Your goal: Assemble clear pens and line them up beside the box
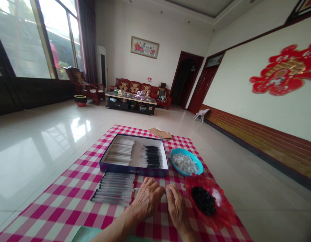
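Observation:
My left hand [146, 198] and my right hand [177, 208] rest on a pink-checked cloth [70, 208], their fingertips almost meeting. Anything small between them is hidden. Just left of my left hand lies a row of clear pen-like tubes [112, 188], side by side. Ahead stands an open dark blue box [134, 171] holding white-tipped tubes and black-tipped ones in two groups. Close to my right hand sits a red glass dish [221, 205] heaped with small black pieces [203, 200]. Beyond it, a blue bowl [193, 156] holds small white pieces [185, 164].
A brown paper packet [160, 133] lies at the cloth's far edge. A green cloth [87, 232] shows at the bottom edge. The checked cloth is spread on a shiny tile floor. A low table [130, 102], red sofa and wooden armchair stand far off.

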`<state>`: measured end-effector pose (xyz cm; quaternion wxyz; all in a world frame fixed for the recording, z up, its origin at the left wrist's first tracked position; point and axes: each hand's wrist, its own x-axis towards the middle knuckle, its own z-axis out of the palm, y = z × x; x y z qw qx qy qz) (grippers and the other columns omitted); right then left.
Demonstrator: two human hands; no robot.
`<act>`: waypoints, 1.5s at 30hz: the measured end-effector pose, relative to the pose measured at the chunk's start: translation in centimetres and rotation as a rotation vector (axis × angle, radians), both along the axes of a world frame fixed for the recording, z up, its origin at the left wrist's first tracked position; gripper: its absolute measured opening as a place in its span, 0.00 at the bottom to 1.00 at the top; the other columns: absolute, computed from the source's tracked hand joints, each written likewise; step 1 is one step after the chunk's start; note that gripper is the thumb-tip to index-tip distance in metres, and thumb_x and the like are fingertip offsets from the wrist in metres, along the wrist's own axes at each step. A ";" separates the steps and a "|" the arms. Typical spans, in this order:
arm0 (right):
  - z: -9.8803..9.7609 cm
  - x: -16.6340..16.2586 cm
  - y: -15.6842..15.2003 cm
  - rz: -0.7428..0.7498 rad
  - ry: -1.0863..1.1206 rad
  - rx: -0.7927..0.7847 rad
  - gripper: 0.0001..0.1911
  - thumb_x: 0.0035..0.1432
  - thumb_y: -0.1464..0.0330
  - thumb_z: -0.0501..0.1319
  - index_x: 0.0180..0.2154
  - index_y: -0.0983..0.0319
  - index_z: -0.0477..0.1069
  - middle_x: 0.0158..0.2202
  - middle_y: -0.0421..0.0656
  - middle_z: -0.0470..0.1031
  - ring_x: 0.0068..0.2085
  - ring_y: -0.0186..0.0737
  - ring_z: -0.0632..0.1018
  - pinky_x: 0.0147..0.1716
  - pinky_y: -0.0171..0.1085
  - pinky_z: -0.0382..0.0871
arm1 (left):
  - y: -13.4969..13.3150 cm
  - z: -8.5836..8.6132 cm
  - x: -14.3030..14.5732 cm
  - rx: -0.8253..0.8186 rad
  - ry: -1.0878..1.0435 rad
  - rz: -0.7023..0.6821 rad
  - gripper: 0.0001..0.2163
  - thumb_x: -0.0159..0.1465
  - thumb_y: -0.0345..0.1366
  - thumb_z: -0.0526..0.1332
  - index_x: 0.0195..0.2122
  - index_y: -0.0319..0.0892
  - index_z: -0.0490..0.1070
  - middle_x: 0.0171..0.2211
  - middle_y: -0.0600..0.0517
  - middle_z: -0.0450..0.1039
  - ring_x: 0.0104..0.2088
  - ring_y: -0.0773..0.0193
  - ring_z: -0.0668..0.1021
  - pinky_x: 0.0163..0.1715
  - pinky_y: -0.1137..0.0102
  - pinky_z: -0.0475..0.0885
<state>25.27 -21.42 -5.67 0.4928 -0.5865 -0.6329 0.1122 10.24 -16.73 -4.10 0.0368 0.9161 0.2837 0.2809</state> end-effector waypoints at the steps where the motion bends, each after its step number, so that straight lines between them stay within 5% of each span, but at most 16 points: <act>1: -0.1 0.0 0.1 -0.009 0.001 -0.005 0.15 0.65 0.61 0.48 0.29 0.59 0.64 0.28 0.41 0.69 0.32 0.39 0.74 0.34 0.34 0.68 | 0.0 0.0 0.0 0.001 0.002 -0.004 0.06 0.64 0.29 0.51 0.33 0.43 0.66 0.29 0.51 0.66 0.31 0.60 0.64 0.37 0.64 0.56; 5: -0.2 0.1 0.1 -0.035 0.016 -0.037 0.18 0.65 0.60 0.47 0.25 0.58 0.62 0.23 0.39 0.67 0.26 0.37 0.72 0.28 0.34 0.67 | 0.0 0.0 0.0 -0.003 0.007 0.013 0.06 0.64 0.30 0.51 0.33 0.43 0.65 0.28 0.52 0.66 0.31 0.60 0.64 0.36 0.64 0.56; 13: 0.0 0.6 -0.2 0.027 -0.017 -0.005 0.12 0.64 0.62 0.49 0.34 0.59 0.67 0.31 0.42 0.73 0.33 0.39 0.75 0.34 0.34 0.68 | 0.1 0.0 -0.1 -0.030 0.016 0.017 0.06 0.65 0.30 0.51 0.35 0.44 0.66 0.30 0.52 0.67 0.32 0.60 0.65 0.38 0.64 0.56; 34: -0.9 0.1 0.3 -0.140 -0.085 0.053 0.23 0.64 0.54 0.45 0.23 0.58 0.63 0.20 0.40 0.69 0.22 0.38 0.71 0.23 0.35 0.64 | -0.2 0.4 0.3 0.045 0.034 0.009 0.05 0.65 0.32 0.54 0.35 0.44 0.68 0.29 0.52 0.68 0.32 0.61 0.66 0.37 0.64 0.59; 39: -0.1 0.1 -0.1 -0.223 0.068 0.073 0.21 0.64 0.54 0.47 0.26 0.58 0.65 0.21 0.42 0.71 0.24 0.39 0.73 0.26 0.36 0.67 | -0.9 1.7 0.0 0.108 -0.157 0.072 0.08 0.66 0.30 0.52 0.44 0.44 0.68 0.40 0.48 0.70 0.38 0.59 0.69 0.39 0.63 0.63; 45: -1.0 0.0 0.0 -0.240 0.349 0.010 0.21 0.62 0.52 0.47 0.26 0.56 0.66 0.23 0.43 0.75 0.26 0.42 0.77 0.27 0.38 0.73 | -1.9 2.0 -0.4 0.198 -0.300 -0.009 0.07 0.66 0.29 0.53 0.38 0.44 0.70 0.34 0.49 0.72 0.33 0.61 0.71 0.37 0.64 0.64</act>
